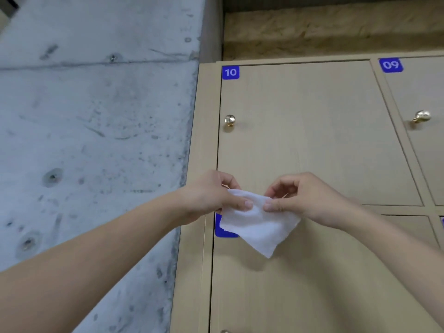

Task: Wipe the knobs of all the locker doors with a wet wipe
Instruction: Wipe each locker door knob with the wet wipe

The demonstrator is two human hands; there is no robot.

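Note:
A white wet wipe (258,224) hangs in front of the pale wood lockers, pinched along its top edge by both hands. My left hand (211,195) grips its left part and my right hand (300,195) grips its right part, thumbs almost meeting. Above them, the door numbered 10 (312,131) carries a round gold knob (230,120) at its left side. The door numbered 09 (422,92) at the right edge has its own gold knob (422,116). A third knob (224,331) just shows at the bottom edge on the door below.
A grey concrete wall (96,140) fills the left half, right beside the locker's side panel (201,140). A blue number label (219,228) on the lower door is partly hidden by the wipe. A rough board runs above the lockers.

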